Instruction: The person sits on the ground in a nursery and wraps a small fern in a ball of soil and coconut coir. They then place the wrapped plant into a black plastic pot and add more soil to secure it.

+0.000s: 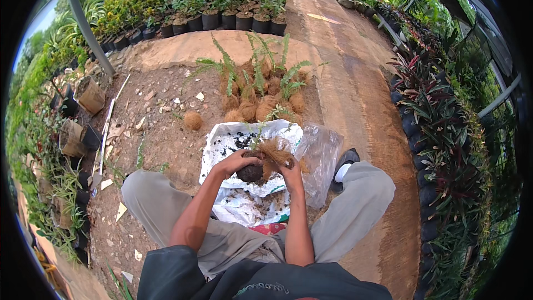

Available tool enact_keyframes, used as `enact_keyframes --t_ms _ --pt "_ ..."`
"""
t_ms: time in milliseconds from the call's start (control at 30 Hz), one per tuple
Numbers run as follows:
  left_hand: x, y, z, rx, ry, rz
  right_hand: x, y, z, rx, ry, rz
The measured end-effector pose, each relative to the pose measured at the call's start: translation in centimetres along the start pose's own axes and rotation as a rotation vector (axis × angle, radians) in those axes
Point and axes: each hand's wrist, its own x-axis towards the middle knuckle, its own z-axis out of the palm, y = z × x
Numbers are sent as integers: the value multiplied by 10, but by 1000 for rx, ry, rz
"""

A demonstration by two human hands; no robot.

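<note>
My left hand [236, 163] grips a dark ball of soil [250, 173], and a small green fern [257, 135] rises just above it. In my right hand [290, 173] is a tuft of brown coconut fibre [275, 153], which touches the far side of the soil ball. Both hands are over a white woven sack [225, 135] spread on the ground, with dark crumbs of soil scattered on it. To the right of the sack lies a clear plastic bag [320, 154] with some brown fibre showing inside. How the roots sit in the soil ball is hidden.
Beyond the sack stand several fibre-wrapped balls [266, 106] bearing ferns [259, 71]. One fibre ball [193, 120] lies apart at their left. Potted plants [228, 20] line the back; purple-leaved plants [429, 141] border the concrete path [358, 91]. A metal post [85, 25] rises at left.
</note>
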Motion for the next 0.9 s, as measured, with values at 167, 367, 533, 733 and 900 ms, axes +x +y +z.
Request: enact_keyframes --t_ms 167,367,533,733,900 --pt "4 -4 -11 -112 52 -17 1 -4 -1 -27 -37 51" --pt "-8 7 -5 52 -79 22 -12 -23 5 312 -156 -62" --pt "-10 9 -2 78 -130 38 -12 -29 11 136 -60 28" --pt "-12 14 4 61 -73 25 1 -5 1 174 113 -74" --pt "-9 4 7 -73 -142 83 0 -1 9 265 212 -89"
